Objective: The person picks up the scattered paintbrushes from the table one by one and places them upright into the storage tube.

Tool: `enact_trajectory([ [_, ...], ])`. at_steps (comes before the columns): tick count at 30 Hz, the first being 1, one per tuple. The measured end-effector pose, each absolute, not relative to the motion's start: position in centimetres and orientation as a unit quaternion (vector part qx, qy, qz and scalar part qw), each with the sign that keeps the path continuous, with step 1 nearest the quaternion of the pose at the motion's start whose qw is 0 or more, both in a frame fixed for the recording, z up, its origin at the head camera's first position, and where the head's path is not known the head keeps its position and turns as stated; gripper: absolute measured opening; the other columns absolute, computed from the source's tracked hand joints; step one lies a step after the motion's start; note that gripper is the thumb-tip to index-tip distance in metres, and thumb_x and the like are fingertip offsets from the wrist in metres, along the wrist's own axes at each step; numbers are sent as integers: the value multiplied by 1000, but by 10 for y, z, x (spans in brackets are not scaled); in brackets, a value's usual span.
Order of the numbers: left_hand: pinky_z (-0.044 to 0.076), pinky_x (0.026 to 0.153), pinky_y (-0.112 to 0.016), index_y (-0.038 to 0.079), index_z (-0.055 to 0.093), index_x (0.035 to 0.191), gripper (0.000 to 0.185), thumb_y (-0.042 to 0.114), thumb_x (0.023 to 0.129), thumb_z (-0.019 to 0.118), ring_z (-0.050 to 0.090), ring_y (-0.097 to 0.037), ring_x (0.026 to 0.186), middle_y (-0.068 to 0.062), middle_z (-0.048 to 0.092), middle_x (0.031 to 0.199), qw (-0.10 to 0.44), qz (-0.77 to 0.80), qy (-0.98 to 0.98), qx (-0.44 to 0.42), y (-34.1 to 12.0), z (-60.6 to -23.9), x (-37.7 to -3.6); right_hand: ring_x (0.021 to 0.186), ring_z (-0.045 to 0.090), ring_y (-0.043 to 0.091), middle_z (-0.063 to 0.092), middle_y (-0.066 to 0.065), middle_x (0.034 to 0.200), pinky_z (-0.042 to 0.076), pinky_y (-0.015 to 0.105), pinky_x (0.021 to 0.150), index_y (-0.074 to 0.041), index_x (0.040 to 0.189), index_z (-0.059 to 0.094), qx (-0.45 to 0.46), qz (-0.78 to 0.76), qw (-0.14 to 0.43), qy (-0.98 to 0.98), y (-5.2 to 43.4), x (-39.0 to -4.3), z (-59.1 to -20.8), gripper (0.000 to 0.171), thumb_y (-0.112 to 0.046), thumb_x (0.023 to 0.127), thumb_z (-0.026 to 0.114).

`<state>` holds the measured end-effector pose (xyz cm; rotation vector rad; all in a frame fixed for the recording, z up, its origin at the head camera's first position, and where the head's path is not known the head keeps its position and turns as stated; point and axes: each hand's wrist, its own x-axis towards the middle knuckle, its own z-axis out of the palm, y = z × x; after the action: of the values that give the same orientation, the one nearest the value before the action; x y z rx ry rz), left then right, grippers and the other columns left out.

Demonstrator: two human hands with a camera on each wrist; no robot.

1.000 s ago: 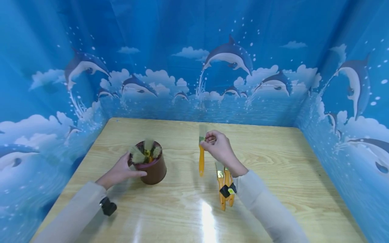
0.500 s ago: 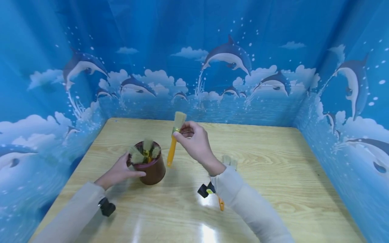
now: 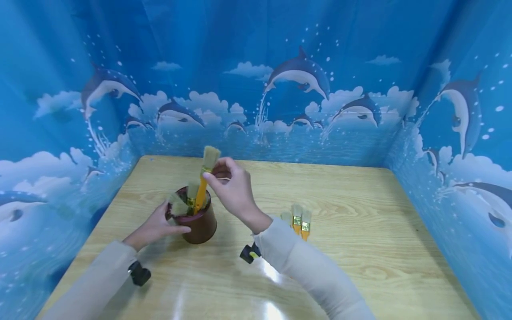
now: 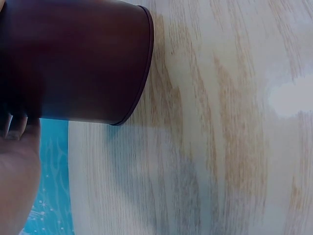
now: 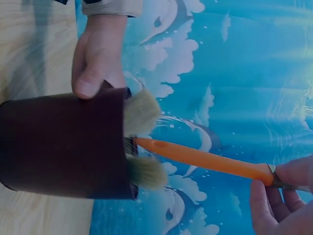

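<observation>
Orange-handled flat paintbrush [image 3: 203,180] hangs handle-down, its tip just at the rim of the dark brown round pot [image 3: 198,222], pinched at the brass ferrule by the right hand [image 3: 234,191]. Left hand [image 3: 154,226] curls round the pot's side (steadying it well), so the handle wants a straight drop between the bristle heads [image 5: 142,112] already standing inside, clear of the three spare brushes [image 3: 298,220] lying right of the pot.

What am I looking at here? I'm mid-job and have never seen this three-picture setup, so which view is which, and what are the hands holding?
There is no machine, only a person's two bare hands. The wide picture comes from a camera on the head, looking down at a wooden table with blue dolphin walls around it. The other two come from cameras on each wrist. The left hand holds a brown cup with brushes standing in it. The right hand pinches an orange-handled brush near its metal band, handle tip at the cup's mouth. The right wrist view shows this closely. Three more brushes lie on the table.
</observation>
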<state>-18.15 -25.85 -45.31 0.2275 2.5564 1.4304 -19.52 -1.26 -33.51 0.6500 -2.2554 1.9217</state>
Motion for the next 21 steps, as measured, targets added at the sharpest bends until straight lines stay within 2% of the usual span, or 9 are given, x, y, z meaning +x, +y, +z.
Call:
enact_trajectory([
  [14, 30, 109, -60, 6, 17, 152, 102, 34, 77, 81, 32, -42, 136, -20, 32, 150, 117, 481, 867, 64, -257, -452, -181, 88, 64, 10, 66, 7, 96, 55, 16, 73, -5, 108, 61, 243, 588, 47, -770, -33, -190, -352, 20, -11, 90, 68],
  [21, 29, 109, -61, 6, 16, 152, 101, 31, 78, 80, 31, -42, 136, -21, 30, 151, 108, 487, 863, 81, -257, -452, -181, 86, 64, 6, 68, 5, 98, 54, 13, 72, -6, 108, 64, 257, 564, 14, -785, -34, -190, -358, 20, -12, 90, 68],
])
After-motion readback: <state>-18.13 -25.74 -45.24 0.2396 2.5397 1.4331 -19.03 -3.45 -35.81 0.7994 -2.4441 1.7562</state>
